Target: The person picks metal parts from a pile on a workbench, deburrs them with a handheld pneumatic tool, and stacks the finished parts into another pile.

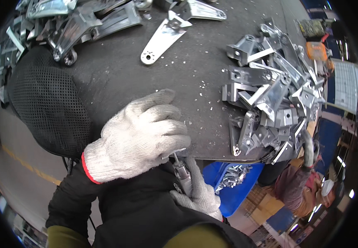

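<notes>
1. Notably, a slim silver tool [183, 175] sits at the lower centre of the frame, just below the bench edge.
2. Right hand [201, 196], gloved: closed around the tool, forefinger laid along it.
3. Left hand [142, 132], gloved, mid-frame: fingers half curled; a bright metal edge shows beneath them, but whether it is gripped cannot be told.
4. Dark bench [204, 132]: one metal bracket [162, 39] at upper centre; bracket piles at right [270, 91] and upper left [79, 25].
5. Blue bin [245, 198], lower right: holds small metal pieces.
6. Black mesh panel [46, 95]: left of frame.
7. Co-worker's gloved hand [308, 149]: far right, beside the pile.
</notes>
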`<state>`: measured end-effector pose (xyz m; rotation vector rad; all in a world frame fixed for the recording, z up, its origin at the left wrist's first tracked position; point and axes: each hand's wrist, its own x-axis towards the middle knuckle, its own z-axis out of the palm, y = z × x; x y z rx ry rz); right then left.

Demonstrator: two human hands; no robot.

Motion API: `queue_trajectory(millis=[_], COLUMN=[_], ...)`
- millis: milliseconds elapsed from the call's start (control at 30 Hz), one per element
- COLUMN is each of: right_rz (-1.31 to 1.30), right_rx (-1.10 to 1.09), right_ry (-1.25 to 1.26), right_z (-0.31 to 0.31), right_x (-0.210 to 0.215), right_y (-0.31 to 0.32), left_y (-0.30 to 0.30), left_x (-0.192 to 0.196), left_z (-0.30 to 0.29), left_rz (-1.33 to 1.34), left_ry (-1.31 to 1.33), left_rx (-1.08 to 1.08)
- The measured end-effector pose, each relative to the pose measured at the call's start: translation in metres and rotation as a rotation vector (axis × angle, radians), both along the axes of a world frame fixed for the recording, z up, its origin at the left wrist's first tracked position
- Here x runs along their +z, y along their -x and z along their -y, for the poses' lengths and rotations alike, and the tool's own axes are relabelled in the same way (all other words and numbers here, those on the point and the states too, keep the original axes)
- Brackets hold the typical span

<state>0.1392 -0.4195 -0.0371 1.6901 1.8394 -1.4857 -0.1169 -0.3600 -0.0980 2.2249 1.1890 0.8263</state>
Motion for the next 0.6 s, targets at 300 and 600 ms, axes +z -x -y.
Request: queue_trajectory(millis=[300, 600], right_rz=[-0.057, -0.092], right_rx=[-0.007, 0.149], right_ry=[0.097, -0.359], right_z=[-0.021, -0.02], right_x=[0.02, -0.017], right_y=[-0.058, -0.06], left_y=[0.008, -0.058], left_x=[0.023, 0.103], left_z=[0.003, -0.053], left_rz=[0.659, 0.854], left_ry=[0.423, 0.517], left_rx=[0.115, 0.236])
